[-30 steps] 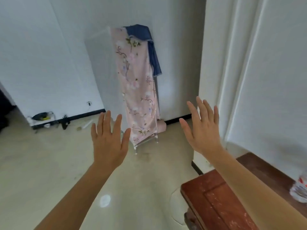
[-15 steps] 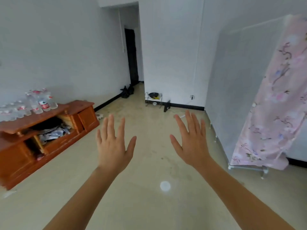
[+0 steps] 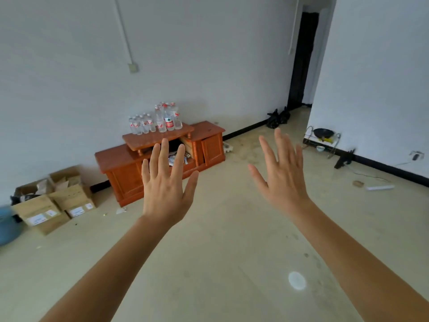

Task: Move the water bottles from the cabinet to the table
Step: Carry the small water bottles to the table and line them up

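Several clear water bottles (image 3: 155, 120) with red-and-white labels stand on the raised shelf of a low orange-brown wooden cabinet (image 3: 120, 168) against the far wall. My left hand (image 3: 166, 184) is held up in front of me with its fingers spread and straight, holding nothing; it overlaps the cabinet's open middle compartment in the view but is far from it. My right hand (image 3: 282, 173) is also raised, fingers spread and empty, over the bare floor. The table is out of view.
Cardboard boxes (image 3: 53, 201) lie on the floor left of the cabinet, with a blue object (image 3: 7, 226) at the left edge. Black bags (image 3: 277, 117) sit near a dark doorway (image 3: 301, 59). A wire rack with a pan (image 3: 322, 138) stands at the right wall.
The view has swung left, away from the pink floral cloth and the table; the cabinet with bottles has come from the left edge to the middle. Both hands stay raised, open and empty.
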Available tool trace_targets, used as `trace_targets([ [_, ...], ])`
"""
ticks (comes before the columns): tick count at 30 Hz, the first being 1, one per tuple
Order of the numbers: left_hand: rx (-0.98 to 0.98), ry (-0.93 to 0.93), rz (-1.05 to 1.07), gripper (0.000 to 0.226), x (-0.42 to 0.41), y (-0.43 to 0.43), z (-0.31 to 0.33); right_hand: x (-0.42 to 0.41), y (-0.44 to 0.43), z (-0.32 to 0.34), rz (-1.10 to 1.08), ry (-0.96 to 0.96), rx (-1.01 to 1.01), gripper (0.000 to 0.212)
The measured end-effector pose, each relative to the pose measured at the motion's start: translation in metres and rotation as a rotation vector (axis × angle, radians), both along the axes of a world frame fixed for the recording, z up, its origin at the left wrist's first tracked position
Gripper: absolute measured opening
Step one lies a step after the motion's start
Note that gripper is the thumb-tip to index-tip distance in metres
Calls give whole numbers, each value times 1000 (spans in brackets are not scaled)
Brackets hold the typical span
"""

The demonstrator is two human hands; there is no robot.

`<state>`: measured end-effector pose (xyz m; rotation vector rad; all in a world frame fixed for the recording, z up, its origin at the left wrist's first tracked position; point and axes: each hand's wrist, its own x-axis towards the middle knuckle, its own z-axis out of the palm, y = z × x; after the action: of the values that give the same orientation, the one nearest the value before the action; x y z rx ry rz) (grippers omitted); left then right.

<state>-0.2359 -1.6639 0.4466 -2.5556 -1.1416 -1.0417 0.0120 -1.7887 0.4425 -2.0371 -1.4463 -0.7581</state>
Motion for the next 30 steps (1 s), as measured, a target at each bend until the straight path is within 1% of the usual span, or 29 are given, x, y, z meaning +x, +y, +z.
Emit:
trace_targets([
  [3, -21, 29, 71, 68, 3, 42, -6, 12, 63, -1, 76, 24, -12, 70],
  [6, -31, 46, 138, 68, 3, 94, -17, 18, 136, -11, 168, 3, -41, 71],
  [10, -28, 41, 214, 69, 5, 186, -31, 22, 251, -25, 254, -3, -83, 70],
  [14, -37, 11, 254, 69, 10, 269, -35, 22, 348, -27, 297, -40, -86, 69],
  [18, -64, 12, 275, 69, 31, 364, -21, 34, 445, -16, 312, -49, -107, 70],
  [20, -53, 29, 260, 67, 47, 412, -16, 49, 486, -16, 301, -53, -102, 70],
  [22, -88, 50, 254, 66, 70, 461, -19, 73, 528, -22, 285, -31, -102, 71],
  [27, -134, 133, 194, 68, 133, 561, -51, 138, 622, -52, 252, -7, -115, 72],
  [30, -132, 140, 214, 66, 173, 641, -63, 179, 700, -66, 248, 34, -123, 73],
])
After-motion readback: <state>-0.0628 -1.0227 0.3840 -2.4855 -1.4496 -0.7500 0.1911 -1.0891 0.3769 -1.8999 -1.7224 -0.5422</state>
